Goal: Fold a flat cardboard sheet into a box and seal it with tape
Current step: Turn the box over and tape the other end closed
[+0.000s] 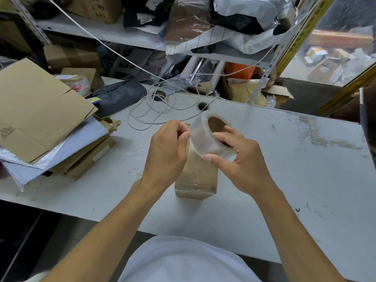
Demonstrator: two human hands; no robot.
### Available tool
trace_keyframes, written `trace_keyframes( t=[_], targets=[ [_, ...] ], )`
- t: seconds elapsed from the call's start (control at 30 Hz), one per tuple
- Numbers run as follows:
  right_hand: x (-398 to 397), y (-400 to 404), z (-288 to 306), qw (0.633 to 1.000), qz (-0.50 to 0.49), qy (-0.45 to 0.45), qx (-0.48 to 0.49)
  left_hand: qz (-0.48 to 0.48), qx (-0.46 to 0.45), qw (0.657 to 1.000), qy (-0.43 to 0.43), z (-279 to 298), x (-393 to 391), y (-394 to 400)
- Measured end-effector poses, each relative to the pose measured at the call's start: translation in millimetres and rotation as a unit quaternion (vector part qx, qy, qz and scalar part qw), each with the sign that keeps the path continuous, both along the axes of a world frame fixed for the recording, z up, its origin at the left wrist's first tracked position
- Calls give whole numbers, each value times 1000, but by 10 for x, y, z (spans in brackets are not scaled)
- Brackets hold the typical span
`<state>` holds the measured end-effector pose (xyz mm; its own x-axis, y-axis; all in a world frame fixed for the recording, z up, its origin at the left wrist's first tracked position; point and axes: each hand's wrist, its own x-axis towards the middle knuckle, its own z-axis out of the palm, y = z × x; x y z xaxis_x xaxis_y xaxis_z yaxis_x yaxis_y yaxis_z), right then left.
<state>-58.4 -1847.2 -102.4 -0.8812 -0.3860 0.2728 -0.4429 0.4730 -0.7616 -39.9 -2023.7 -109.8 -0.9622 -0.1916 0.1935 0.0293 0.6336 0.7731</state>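
Note:
A small brown cardboard box (196, 178), folded and glossy with tape on its top, stands on the white table (284, 169) in front of me. Above it I hold a roll of clear packing tape (205, 137) with a brown core. My right hand (242, 159) grips the roll, fingers through the core and thumb on the outside. My left hand (168, 151) is closed, its thumb and fingertips pinching at the roll's left edge where the tape end lies. My hands hide the far part of the box.
A stack of flat cardboard sheets (38, 110) and grey mailers lies at the table's left. A coiled white cable (154, 110) and a round cable hole (203, 106) are behind my hands. Shelves with bags and boxes rise at the back.

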Motion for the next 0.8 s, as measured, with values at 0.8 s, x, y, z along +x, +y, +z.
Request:
trace_keyframes(
  t=[0.8],
  targets=[
    [-2,88,-14,998,-29,-60,-18,-30,85,996,4,90,-55,-42]
  ],
)
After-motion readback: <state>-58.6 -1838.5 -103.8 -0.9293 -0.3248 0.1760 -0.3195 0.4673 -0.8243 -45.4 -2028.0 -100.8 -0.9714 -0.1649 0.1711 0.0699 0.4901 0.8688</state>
